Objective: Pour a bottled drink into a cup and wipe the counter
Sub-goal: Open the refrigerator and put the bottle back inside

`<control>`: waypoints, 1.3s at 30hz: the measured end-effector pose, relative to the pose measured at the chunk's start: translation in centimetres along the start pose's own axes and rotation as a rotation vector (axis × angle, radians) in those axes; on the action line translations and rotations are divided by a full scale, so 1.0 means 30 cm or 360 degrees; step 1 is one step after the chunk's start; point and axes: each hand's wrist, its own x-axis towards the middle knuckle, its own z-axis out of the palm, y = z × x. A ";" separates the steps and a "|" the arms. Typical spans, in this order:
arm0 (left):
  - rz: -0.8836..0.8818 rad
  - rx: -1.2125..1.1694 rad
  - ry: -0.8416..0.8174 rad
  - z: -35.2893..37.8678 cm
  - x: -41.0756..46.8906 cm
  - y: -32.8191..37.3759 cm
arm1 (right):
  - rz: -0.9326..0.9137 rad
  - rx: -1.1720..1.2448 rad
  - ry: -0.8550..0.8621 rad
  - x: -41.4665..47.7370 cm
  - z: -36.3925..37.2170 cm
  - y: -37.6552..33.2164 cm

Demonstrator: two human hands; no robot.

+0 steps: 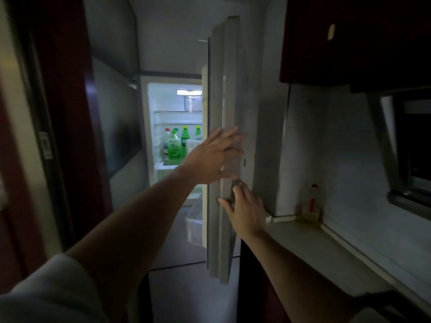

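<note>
Your left hand (210, 157) and right hand (245, 206), fingers spread, press the smooth grey fridge door (224, 89); green plastic bottles (175, 148) stand inside.

Dim, blurry kitchen; glare from lit fridge interior (175, 127).

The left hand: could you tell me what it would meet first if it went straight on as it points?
Most likely the edge of the open pale grey refrigerator door: the straight fingers of the left hand overlap it, though blur hides contact.
</note>
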 end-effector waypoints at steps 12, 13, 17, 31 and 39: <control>-0.1434 -0.0523 0.0431 -0.039 0.013 -0.140 | -0.1116 -0.0074 -0.0027 0.258 0.138 -0.103; -0.1475 -0.0502 0.0425 -0.034 0.006 -0.150 | -0.1210 -0.0031 -0.0017 0.274 0.159 -0.110; -0.1666 -0.0489 0.0372 -0.016 -0.020 -0.207 | -0.1532 0.0094 -0.0058 0.352 0.242 -0.140; -0.1909 -0.0530 0.0311 0.132 -0.106 -0.429 | -0.1634 0.0054 -0.0076 0.502 0.480 -0.372; -0.1952 -0.0447 0.0299 0.275 -0.177 -0.636 | -0.1477 -0.0254 -0.0191 0.568 0.687 -0.498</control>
